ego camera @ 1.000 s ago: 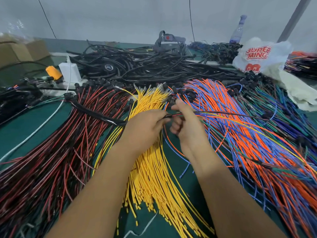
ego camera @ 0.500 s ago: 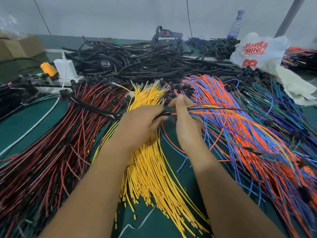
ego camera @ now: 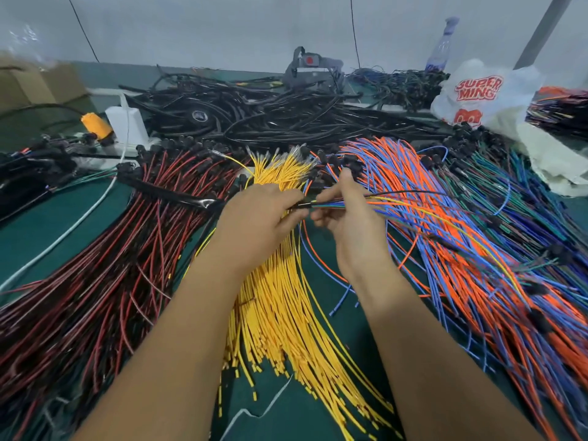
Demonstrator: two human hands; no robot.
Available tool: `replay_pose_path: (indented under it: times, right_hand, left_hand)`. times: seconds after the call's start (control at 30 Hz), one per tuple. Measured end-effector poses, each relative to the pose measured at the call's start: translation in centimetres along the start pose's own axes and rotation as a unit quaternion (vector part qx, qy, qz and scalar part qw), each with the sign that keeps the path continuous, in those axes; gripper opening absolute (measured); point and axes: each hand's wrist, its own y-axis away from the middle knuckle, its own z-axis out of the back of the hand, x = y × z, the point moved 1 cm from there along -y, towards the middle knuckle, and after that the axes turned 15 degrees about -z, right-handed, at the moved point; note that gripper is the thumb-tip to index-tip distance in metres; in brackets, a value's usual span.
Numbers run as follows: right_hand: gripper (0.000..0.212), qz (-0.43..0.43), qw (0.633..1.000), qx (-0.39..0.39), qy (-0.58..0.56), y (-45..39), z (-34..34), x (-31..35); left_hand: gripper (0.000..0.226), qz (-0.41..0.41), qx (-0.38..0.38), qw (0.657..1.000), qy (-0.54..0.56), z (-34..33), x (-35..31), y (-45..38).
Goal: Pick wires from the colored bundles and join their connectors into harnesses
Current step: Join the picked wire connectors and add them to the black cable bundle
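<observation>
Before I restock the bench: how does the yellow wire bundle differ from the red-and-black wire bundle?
The yellow wire bundle is one colour; the red-and-black wire bundle mixes two. The yellow bundle lies in the middle, passing under the left hand, while the red-and-black bundle sits further left, untouched. The yellow bundle covers less of the table than the red-and-black one. Both fan out on the green table, their far ends pointing away from the person.

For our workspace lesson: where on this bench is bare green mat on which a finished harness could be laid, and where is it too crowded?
Bare green mat lies at the left, between the white cable and the red-and-black bundle. A narrower strip runs between the yellow bundle and the orange-and-blue bundle. The black cables crowd the back, and both hands occupy the centre.
</observation>
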Motion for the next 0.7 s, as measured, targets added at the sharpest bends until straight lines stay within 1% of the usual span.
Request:
replay_pose_path:
  times: [0.03, 0.1, 0.17, 0.23, 0.3, 0.37, 0.43, 0.47, 0.5, 0.57, 0.6, 0.7]
  right_hand:
    - [0.044, 0.011, 0.999, -0.012, 0.034, 0.0, 0.0, -0.1]
    - [0.037, 0.055, 0.991, -0.008, 0.12, 0.0, -0.1, -0.4]
    - [0.029, 0.105, 0.973, 0.015, 0.205, 0.2, -0.3, -0.8]
    - [0.026, 0.115, 0.968, 0.031, 0.221, 0.3, -0.4, -1.0]
    - [0.027, 0.089, 0.98, 0.046, 0.17, 0.3, -0.5, -1.0]
    - [0.028, 0.051, 0.994, 0.037, 0.091, 0.4, -0.4, -0.7]
    - [0.035, 0.021, 0.999, 0.017, 0.017, 0.3, -0.2, -0.5]
    - [0.042, 0.014, 1.0, 0.019, -0.014, 0.3, -0.1, -0.4]
    - [0.051, 0.008, 0.999, 0.024, -0.039, 0.2, 0.0, -0.3]
    - [0.065, -0.009, 0.997, 0.028, -0.072, 0.1, 0.2, -0.2]
    - [0.067, -0.018, 0.996, 0.027, -0.086, 0.0, 0.3, -0.1]
    - [0.067, -0.035, 0.992, 0.029, -0.12, -0.2, 0.5, 0.0]
  left_hand:
    - [0.024, -0.005, 0.001, 1.0, 0.002, 0.0, -0.2, 0.0]
    - [0.021, -0.013, -0.004, 1.0, 0.011, -0.3, -0.6, -0.3]
    - [0.029, -0.001, -0.004, 1.0, 0.021, -0.8, -0.9, -0.4]
    - [0.035, 0.007, -0.013, 0.999, 0.048, -1.3, -1.0, -0.4]
    - [0.029, 0.003, -0.038, 0.996, 0.085, -1.2, -1.1, -0.4]
    - [0.023, 0.001, -0.043, 0.995, 0.089, -0.8, -0.9, -0.3]
    - [0.016, 0.004, -0.037, 0.999, 0.01, -0.3, -0.3, -0.1]
    - [0.019, 0.01, -0.031, 0.999, -0.031, 0.1, 0.0, 0.1]
    - [0.029, 0.021, -0.027, 0.998, -0.06, 0.5, 0.4, 0.2]
    - [0.055, 0.038, -0.044, 0.996, -0.074, 1.3, 1.3, 0.7]
    - [0.062, 0.044, -0.064, 0.995, -0.068, 1.6, 1.7, 0.9]
    - [0.066, 0.065, -0.137, 0.987, -0.051, 2.0, 2.3, 1.4]
